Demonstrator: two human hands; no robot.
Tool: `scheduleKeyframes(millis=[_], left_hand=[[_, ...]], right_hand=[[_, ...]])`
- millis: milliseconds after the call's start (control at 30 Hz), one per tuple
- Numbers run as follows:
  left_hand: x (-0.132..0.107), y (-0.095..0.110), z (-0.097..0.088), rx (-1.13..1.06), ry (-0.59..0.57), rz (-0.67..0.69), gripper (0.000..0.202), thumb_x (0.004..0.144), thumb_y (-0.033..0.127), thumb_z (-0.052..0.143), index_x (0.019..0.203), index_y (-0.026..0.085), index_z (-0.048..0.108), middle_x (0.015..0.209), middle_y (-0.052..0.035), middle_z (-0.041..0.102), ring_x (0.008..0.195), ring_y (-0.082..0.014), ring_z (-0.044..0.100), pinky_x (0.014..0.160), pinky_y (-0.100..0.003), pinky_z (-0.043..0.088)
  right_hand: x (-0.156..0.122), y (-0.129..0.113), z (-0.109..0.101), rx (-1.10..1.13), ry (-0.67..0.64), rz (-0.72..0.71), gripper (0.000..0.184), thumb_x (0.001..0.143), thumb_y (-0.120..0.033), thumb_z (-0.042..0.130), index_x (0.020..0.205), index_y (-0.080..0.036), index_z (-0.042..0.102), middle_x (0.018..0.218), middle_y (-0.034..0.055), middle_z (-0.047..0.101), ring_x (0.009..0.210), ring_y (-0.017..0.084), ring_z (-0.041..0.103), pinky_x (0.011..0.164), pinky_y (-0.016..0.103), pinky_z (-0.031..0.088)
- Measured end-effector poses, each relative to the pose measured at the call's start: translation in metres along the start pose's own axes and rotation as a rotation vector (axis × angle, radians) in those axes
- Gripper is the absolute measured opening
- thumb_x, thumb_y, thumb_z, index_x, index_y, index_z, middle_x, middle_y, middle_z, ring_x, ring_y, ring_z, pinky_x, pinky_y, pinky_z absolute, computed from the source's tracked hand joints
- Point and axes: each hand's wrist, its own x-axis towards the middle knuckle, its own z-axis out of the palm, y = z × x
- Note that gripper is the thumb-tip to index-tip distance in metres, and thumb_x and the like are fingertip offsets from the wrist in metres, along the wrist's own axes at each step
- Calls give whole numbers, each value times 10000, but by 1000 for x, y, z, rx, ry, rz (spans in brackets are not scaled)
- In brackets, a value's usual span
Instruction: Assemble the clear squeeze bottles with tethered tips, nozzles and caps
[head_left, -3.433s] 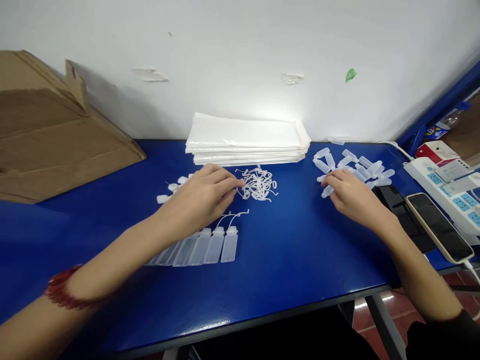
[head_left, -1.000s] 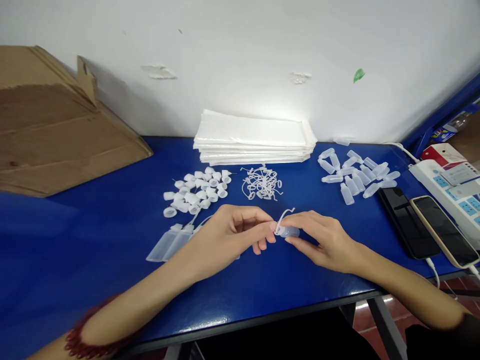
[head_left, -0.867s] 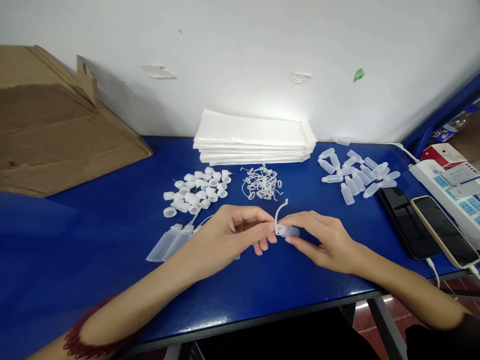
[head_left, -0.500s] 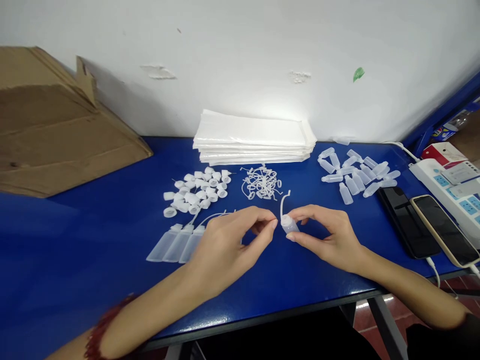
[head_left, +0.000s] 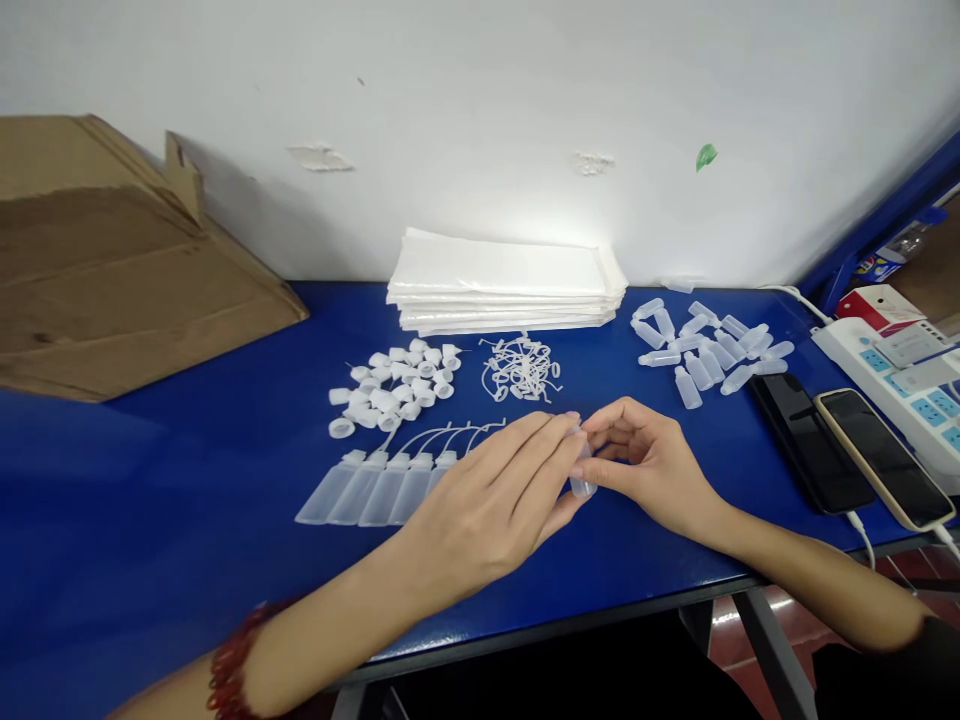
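Observation:
Between my hands is a small translucent plastic squeeze bottle [head_left: 583,487], its upper part mostly covered by fingers. My right hand [head_left: 652,465] pinches it from the right, thumb in front. Closed around its top and left side is my left hand [head_left: 495,495], the fingers lying over it and the thumb below. The strap seen on this bottle earlier is hidden now. Left of my hands lies a row of bottles [head_left: 337,495] with thin white straps at their necks, partly behind my left hand. White straps [head_left: 523,370] sit in a tangled heap beyond my hands.
White caps [head_left: 386,400], some with needle tips, lie at the left. Loose bottles [head_left: 697,365] are scattered at the right, near two phones [head_left: 885,455] and a power strip [head_left: 911,390]. A stack of white packets [head_left: 502,285] and cardboard [head_left: 135,270] stand by the wall.
My left hand has moved right onto the bottle and closed over its top. In my right hand the bottle now stands more upright. The view has shifted slightly.

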Motion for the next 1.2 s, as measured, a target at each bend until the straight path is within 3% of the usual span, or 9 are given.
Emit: scheduleKeyframes(millis=[133,233,333,467,600,800,1200], left_hand=[[-4,-4,-6,-188,-71,-120,285,898,135,622,1147,4,576,1069,-189,710,1024,-282,652,876,-411,582],[-15,-16,-16,-324,-186,-215,322,935,222,592,1234,110,560,1200,-125,680,1142,-276,588,930,-415,547],[-33,-29,-22,-371,-252,-288,346,954,301,565,1285,204,537,1256,-52,666,1217,-271,531,961,-429,525],[-59,-38,-19,-345,-312,-353,362,965,365,541,1304,239,525,1275,-31,666,1218,-290,519,945,-468,521],[-71,-33,-15,-287,-318,-373,306,965,348,545,1250,237,560,1270,-45,673,1174,-300,555,910,-479,529],[-69,-25,-13,-270,-324,-376,315,952,349,544,1229,205,586,1253,-87,680,1153,-317,597,896,-493,539],[-77,-25,-19,-287,-405,-337,362,928,301,538,1278,211,562,1317,-78,643,1241,-335,538,940,-503,505]], right_hand=[[0,0,2,6,0,13,339,675,-363,853,849,-199,613,768,-16,666,702,125,645,650,266,535],[0,-5,1,-51,4,-17,271,789,-418,752,857,-189,624,732,-9,663,659,122,645,608,260,531],[1,-12,-3,-122,33,-63,249,872,-426,656,838,-180,631,733,6,672,630,115,635,595,260,526],[2,-18,-6,-171,53,-79,262,898,-430,618,825,-180,635,730,14,674,635,121,632,597,266,524],[2,-17,-6,-193,25,-50,239,883,-407,632,807,-181,622,719,6,662,621,117,623,597,266,525],[4,-13,-5,-198,7,-31,245,874,-410,640,784,-185,609,706,3,656,604,116,613,590,267,521],[2,-15,-7,-219,15,-44,217,879,-375,636,780,-183,617,708,2,653,603,114,608,584,264,502]])
